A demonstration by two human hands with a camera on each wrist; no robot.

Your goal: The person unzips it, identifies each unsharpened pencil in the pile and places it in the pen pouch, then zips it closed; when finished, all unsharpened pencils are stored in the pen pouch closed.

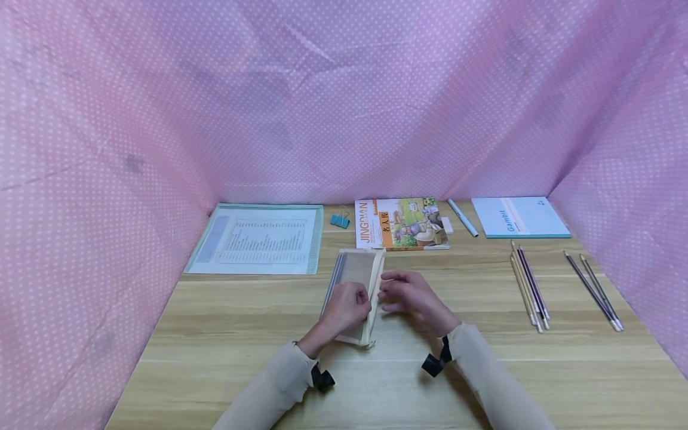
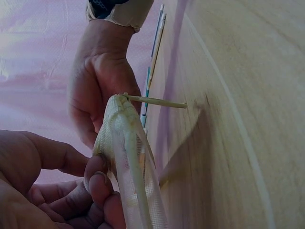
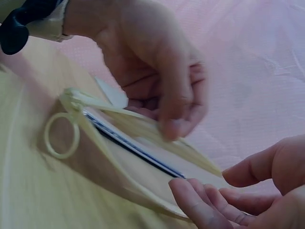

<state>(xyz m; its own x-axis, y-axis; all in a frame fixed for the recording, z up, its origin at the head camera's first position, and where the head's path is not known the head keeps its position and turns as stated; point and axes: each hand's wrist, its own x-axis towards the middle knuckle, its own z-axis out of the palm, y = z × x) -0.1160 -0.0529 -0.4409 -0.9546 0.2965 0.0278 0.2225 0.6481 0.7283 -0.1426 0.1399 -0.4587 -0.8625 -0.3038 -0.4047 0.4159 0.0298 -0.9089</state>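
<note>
A cream mesh zip pouch (image 1: 359,263) lies lengthwise in front of me, its mouth along the right side. My left hand (image 1: 350,304) pinches the left lip between thumb and fingers. At the right lip, my right hand (image 1: 412,297) has its thumb and fingers on either side of the edge. The right wrist view shows the mouth parted, with dark striped pencils (image 3: 138,150) inside. A pale ring pull (image 3: 61,156) hangs from the zip's near end; in the left wrist view this ring (image 2: 159,101) sticks out edge-on.
Behind the pouch lie an illustrated book (image 1: 403,224) and a teal binder clip (image 1: 340,221). A printed sheet in a clear folder (image 1: 252,239) sits left. To the right are a light-blue pen (image 1: 463,218), a Gambit notebook (image 1: 521,217), a pencil bunch (image 1: 529,286) and two pencils (image 1: 593,292).
</note>
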